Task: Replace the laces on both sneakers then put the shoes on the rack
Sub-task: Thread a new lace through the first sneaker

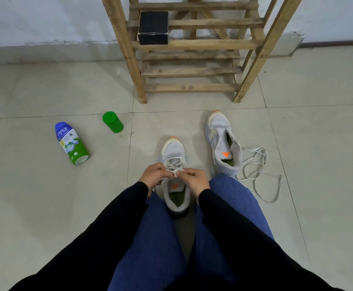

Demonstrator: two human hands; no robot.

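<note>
Two white mesh sneakers with orange toe tips: a laced sneaker (pixel 173 149) and an unlaced sneaker (pixel 218 124). Two white flat laces: a threaded lace (pixel 174 162) and a loose lace (pixel 255 163). One slatted wooden rack (pixel 192 70). One black cardboard box (pixel 153 27). One blue-and-green plastic powder bottle (pixel 71 142). One green plastic cap (pixel 112 122). Two bare hands: left hand (pixel 153 174), right hand (pixel 196 179).

Your sleeves are black, long and plain: left sleeve (pixel 100 227), right sleeve (pixel 244 238), both ending in snug cuffs at the wrist. Your trousers (pixel 150 238) are blue, faintly mottled cloth, the same on both legs. Left hand (pixel 153 175) and right hand (pixel 196 180) are bare beyond the cuffs. One nail (pixel 174 175) looks painted red.
</note>
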